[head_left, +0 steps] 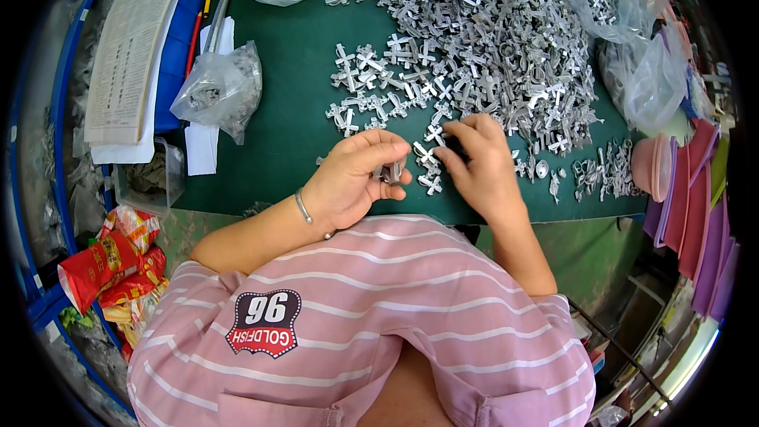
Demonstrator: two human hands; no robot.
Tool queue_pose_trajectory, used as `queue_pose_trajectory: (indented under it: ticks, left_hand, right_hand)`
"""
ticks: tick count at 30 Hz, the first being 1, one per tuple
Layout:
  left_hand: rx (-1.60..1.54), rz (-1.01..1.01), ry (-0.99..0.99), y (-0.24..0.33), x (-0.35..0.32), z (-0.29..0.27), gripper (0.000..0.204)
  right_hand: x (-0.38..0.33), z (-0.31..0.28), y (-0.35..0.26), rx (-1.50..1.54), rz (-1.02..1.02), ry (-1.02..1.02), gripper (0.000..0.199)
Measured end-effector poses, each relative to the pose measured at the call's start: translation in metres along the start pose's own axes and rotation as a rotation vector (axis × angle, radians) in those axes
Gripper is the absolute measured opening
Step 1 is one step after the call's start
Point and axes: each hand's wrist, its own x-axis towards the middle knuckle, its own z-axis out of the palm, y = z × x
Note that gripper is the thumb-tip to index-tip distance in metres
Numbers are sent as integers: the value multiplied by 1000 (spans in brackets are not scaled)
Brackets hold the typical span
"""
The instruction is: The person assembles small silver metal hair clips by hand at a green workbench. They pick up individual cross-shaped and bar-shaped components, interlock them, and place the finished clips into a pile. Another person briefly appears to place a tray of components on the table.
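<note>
My left hand (356, 174) is curled palm-up just above the table's near edge, with several small silvery metal pieces (389, 171) between its thumb and fingers. To its right, my right hand (486, 166) reaches palm-down to a few silver cross pendants (427, 156) on the table. Its thumb and index finger are bent with a gap between them, next to the crosses; the other fingertips are hidden. Beyond both hands lies a looser group of crosses (365, 67), which runs into a large heap of the same metal pieces (514, 47).
The table top (292, 111) is dark green. A plastic bag (221, 87) of parts lies left, by a blue bin (180, 47) with papers. Another bag (648, 79) stands right. Small metal parts (605, 172) lie near the right edge, beside pink containers (655, 164). Red packets (111, 269) are lower left.
</note>
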Motion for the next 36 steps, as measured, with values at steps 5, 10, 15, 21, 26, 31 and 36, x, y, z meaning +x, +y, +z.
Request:
queue_pose_trajectory:
  ticks: [5, 10, 15, 21, 26, 31, 36]
  left_hand:
    - [0, 15, 35, 3, -3, 8, 6]
    - [92, 15, 56, 0, -1, 3, 7]
    - [43, 43, 86, 2, -2, 8, 7]
    - [-31, 64, 60, 3, -1, -1, 8]
    - [30, 82, 72, 4, -3, 2, 10]
    - [146, 151, 133, 3, -3, 8, 22]
    - [243, 102, 46, 5, -6, 13, 23]
  right_hand:
    - [2, 6, -3, -63, -38, -3, 19]
    - [1, 12, -7, 37, -172, 20, 15]
    - [-7, 17, -9, 74, -150, -20, 23]
    - [-2, 5, -17, 21, -136, -80, 26]
    - [-5, 10, -13, 29, -112, -38, 24]
    - [-4, 6, -12, 943, 459, -90, 8]
    - [-2, 0, -4, 1563, 715, -246, 11]
